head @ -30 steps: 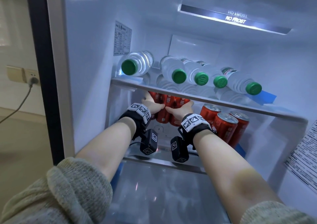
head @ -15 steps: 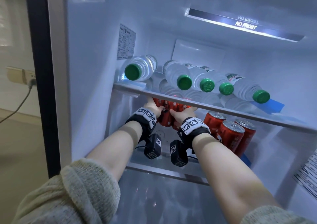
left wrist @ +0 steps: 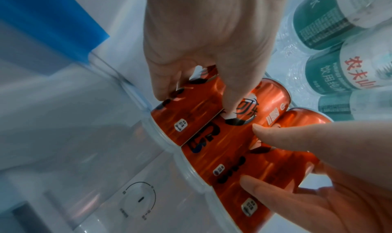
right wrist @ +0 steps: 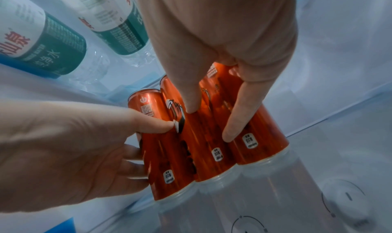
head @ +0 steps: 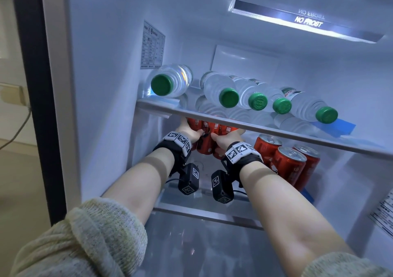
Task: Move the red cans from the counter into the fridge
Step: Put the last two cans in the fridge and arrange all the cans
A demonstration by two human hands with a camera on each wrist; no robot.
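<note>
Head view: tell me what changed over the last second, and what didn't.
Both hands, left and right, have pushed the held cluster of red cans deeper under the glass shelf; more of the cans is now hidden behind its edge. Neither hand let go. The three red cans on the right and the water bottles above stayed put.

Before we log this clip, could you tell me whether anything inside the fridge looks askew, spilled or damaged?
Nothing stands out. The three red drink cans held between both hands stand upright on the lower shelf; three more red cans stand right of them. The green-capped clear water bottles lie in a row above.
</note>
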